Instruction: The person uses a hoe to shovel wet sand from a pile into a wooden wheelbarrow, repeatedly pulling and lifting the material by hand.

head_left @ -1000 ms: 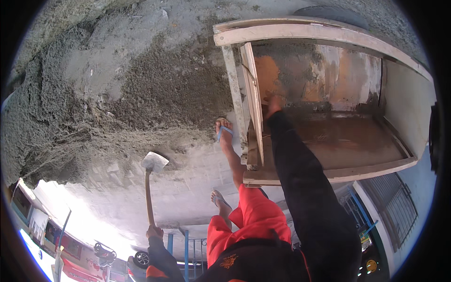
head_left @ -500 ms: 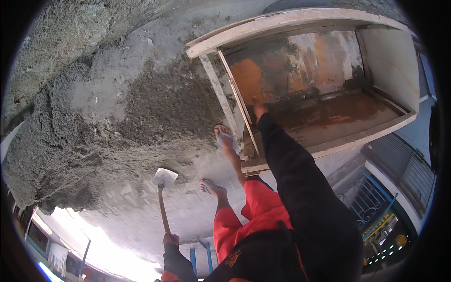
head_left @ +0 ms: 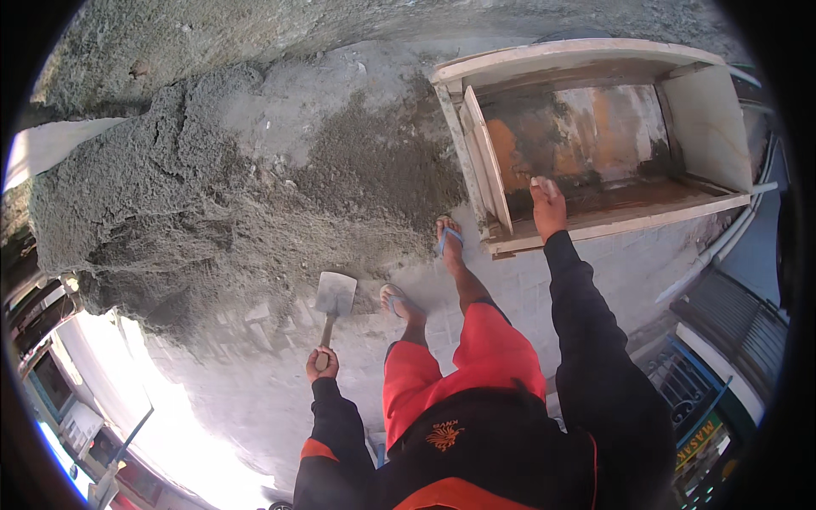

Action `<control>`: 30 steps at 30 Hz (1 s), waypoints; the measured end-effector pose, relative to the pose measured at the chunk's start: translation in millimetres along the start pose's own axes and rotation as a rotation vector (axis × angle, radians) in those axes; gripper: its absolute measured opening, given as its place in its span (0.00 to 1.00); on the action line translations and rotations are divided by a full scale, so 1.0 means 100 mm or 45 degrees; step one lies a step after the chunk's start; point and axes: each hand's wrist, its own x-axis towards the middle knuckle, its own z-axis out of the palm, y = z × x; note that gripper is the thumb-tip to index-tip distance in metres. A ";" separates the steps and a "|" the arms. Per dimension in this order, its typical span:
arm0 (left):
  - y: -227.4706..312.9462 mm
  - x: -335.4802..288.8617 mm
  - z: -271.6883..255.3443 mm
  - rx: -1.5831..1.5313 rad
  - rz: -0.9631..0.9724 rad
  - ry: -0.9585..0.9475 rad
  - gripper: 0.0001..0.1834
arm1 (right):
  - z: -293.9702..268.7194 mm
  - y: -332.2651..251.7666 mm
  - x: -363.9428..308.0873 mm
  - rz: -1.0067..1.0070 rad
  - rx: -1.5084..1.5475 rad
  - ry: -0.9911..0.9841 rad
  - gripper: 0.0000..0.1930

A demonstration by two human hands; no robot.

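My left hand [head_left: 323,363] is wrapped round the wooden handle of a shovel [head_left: 337,293]. Its squarish metal blade rests on the ground at the edge of the grey mortar mix [head_left: 229,183]. Over the near edge of a wooden box [head_left: 612,223], my right hand [head_left: 548,206] has its fingers curled and drawn together; whatever they may hold is too small to make out. The box has pale board walls, and its inside is smeared with grey and orange-brown stains. A thin plank [head_left: 486,161] leans along its left end.
My feet in flip-flops [head_left: 450,236] stand between the mix and the box. Pale paving [head_left: 357,408] lies on the near side. A rough, heaped grey mass [head_left: 136,59] runs along the far side. Pipes [head_left: 748,225] and a blue metal grille [head_left: 680,382] are at the right.
My right hand has lifted up from deeper inside the box to above its near edge. The shovel stays in my left hand, its handle now seen more end-on. The whole view has shifted.
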 end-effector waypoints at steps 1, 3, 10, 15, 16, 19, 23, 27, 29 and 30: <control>0.11 0.15 0.01 -0.078 -0.144 -0.101 0.11 | 0.01 -0.13 -0.23 -0.055 -0.058 0.014 0.16; 0.04 0.12 0.12 0.023 -0.142 -0.070 0.10 | 0.11 -0.23 -0.75 -0.130 -0.044 -0.005 0.15; -0.88 -1.58 0.00 1.327 -0.015 -0.056 0.03 | 0.97 0.20 -2.28 0.295 -0.108 -0.631 0.18; -1.59 -2.76 0.15 2.143 0.316 -0.138 0.21 | 1.68 0.44 -2.59 0.581 -0.266 -1.161 0.27; -1.70 -2.93 0.20 2.384 0.376 -0.064 0.25 | 1.82 0.16 -2.64 0.778 -0.134 -1.120 0.25; -1.84 -3.02 0.11 2.781 0.567 -0.163 0.31 | 2.14 0.06 -2.36 1.197 0.294 -0.955 0.22; -2.04 -3.04 0.17 2.905 0.853 -0.428 0.33 | 2.64 -0.25 -1.83 1.428 0.596 -0.469 0.17; -1.96 -2.51 0.26 2.797 1.126 -0.538 0.29 | 2.93 -0.58 -1.36 1.079 0.504 -0.555 0.13; -1.93 -2.20 0.69 2.960 0.871 -0.458 0.24 | 3.06 -0.92 -1.03 0.882 0.574 -0.531 0.10; -1.82 -1.96 0.86 2.965 1.023 -0.560 0.22 | 3.15 -1.19 -0.90 0.781 0.599 -0.498 0.09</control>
